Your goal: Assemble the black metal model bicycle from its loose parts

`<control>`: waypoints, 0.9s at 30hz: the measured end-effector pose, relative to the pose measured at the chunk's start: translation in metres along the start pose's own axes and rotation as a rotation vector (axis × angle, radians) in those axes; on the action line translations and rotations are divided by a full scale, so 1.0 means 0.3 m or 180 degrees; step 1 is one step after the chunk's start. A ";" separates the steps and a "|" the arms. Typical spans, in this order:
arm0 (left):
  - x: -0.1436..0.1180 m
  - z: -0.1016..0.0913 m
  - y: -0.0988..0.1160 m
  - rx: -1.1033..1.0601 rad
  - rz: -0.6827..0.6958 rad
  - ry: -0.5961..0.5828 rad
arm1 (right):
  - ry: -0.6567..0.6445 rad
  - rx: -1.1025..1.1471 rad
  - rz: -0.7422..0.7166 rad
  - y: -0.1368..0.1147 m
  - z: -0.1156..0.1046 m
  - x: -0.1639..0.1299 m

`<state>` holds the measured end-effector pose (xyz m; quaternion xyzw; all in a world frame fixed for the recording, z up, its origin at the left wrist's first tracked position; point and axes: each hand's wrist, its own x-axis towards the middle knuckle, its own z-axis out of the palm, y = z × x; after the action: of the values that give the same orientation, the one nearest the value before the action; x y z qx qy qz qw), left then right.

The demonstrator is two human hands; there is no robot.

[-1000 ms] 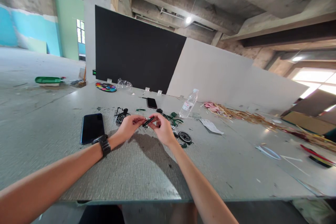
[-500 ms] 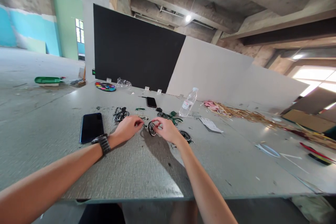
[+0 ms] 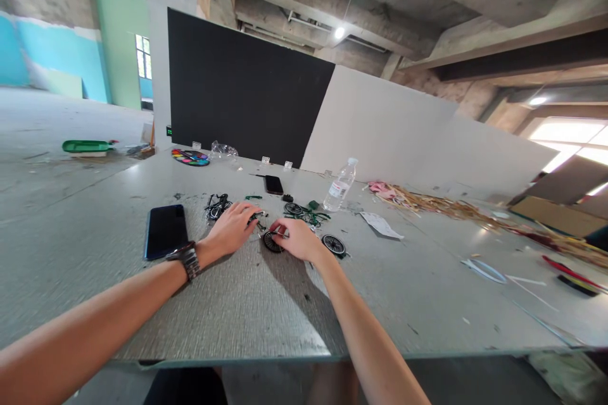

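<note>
Handling black wheel (image 3: 271,244), pinched by fingers of right hand (image 3: 301,239).
Grip of left hand's (image 3: 231,228) fingers can't be told; second wheel (image 3: 333,244), green parts (image 3: 323,217) left loose on bench (image 3: 213,323).

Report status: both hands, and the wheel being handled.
Right hand fingers at spoked wheel, grip unclear. Left hand beside small green part, hold unclear. Second wheel close by right wrist.
</note>
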<state>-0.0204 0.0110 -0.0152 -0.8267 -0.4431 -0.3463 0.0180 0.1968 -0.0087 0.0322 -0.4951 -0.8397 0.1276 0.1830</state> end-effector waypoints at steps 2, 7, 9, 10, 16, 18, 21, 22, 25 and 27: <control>-0.006 0.021 -0.018 0.0054 -0.0059 -0.0208 | -0.0002 0.0028 -0.0015 0.000 0.001 0.000; -0.006 0.037 -0.043 -0.0140 -0.0066 -0.0386 | 0.0034 0.0118 -0.0019 0.003 0.002 -0.003; 0.000 0.026 -0.044 -0.0225 -0.0044 -0.0388 | 0.0045 0.0104 -0.0018 0.002 0.001 -0.004; 0.002 0.019 -0.044 -0.0273 -0.0043 -0.0387 | 0.0047 0.0093 -0.0014 0.002 0.000 -0.004; 0.001 0.022 -0.053 -0.0499 -0.0290 -0.0255 | 0.0040 0.0116 -0.0034 0.008 0.004 0.000; -0.001 0.030 -0.057 -0.0452 -0.0318 -0.0271 | 0.0064 0.0110 -0.0036 0.010 0.006 0.000; -0.001 0.035 -0.060 -0.0429 -0.0265 -0.0263 | 0.0061 0.0065 0.0013 0.011 0.007 0.001; -0.001 0.035 -0.060 -0.0455 -0.0275 -0.0216 | 0.0060 0.0040 0.0047 0.011 0.007 0.001; 0.001 0.035 -0.055 -0.0639 -0.0456 -0.0012 | 0.0044 -0.0032 0.0166 0.014 0.009 0.003; 0.002 0.031 -0.047 -0.0805 -0.0623 0.0051 | -0.0017 -0.0063 0.0220 0.018 0.011 0.004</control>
<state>-0.0255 0.0232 -0.0258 -0.7725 -0.4742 -0.4061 -0.1165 0.1991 -0.0053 0.0273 -0.5253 -0.8238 0.1269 0.1713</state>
